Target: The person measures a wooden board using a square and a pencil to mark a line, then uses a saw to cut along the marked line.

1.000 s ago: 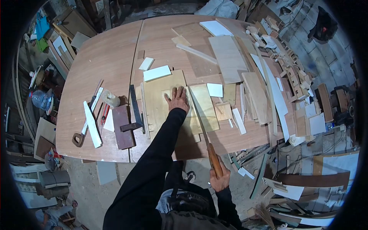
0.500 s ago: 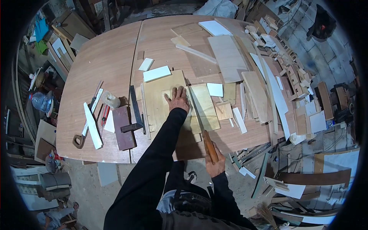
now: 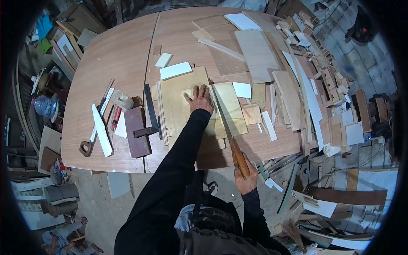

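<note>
My left hand lies with fingers spread on a pale plywood board on the table. My right hand is wrapped round the wooden handle of a handsaw, near the table's front edge. The saw's long blade slants away from me across the plywood, just right of my left hand, between the board and a lighter plywood piece. Whether the teeth are inside a cut is hard to make out. A white block rests at the board's far end.
Left of the board are a try square, a dark red block, a jar, a red cutter and another saw. Wood strips and panels cover the table's right side. Another person is at lower left.
The camera view has tilted, so the table appears higher. Relative to the board, my right hand and the saw have drawn slightly back towards me. My left hand stays on the plywood.
</note>
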Tool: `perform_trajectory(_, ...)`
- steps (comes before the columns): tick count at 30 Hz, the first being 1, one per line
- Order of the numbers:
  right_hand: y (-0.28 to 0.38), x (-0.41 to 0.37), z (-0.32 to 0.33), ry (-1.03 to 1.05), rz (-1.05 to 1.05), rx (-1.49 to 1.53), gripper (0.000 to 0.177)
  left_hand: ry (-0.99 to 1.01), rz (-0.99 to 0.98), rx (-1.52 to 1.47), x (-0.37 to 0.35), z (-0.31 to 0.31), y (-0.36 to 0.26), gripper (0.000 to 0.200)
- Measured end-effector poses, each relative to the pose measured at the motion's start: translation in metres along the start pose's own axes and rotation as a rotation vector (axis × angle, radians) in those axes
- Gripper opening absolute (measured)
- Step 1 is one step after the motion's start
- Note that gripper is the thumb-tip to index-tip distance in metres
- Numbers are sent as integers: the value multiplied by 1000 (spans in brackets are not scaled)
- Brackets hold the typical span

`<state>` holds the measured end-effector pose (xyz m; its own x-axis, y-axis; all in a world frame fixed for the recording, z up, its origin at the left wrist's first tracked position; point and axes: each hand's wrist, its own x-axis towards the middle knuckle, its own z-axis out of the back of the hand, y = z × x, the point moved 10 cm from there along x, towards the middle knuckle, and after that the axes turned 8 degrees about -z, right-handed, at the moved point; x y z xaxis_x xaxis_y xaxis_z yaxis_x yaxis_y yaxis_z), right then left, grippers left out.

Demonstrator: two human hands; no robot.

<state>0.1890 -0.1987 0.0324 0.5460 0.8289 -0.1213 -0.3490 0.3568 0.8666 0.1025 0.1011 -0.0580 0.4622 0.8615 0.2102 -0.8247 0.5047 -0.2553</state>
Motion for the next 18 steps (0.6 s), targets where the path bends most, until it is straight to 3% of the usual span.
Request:
perform_trajectory(13,-11,-3,4,13,-11,-57,58,-22,9,-7,-1,1,-10,47)
perform_trajectory(18,-9,-39,22,-1,37,-14,58,-71,4,-18,-1,2,-11,45)
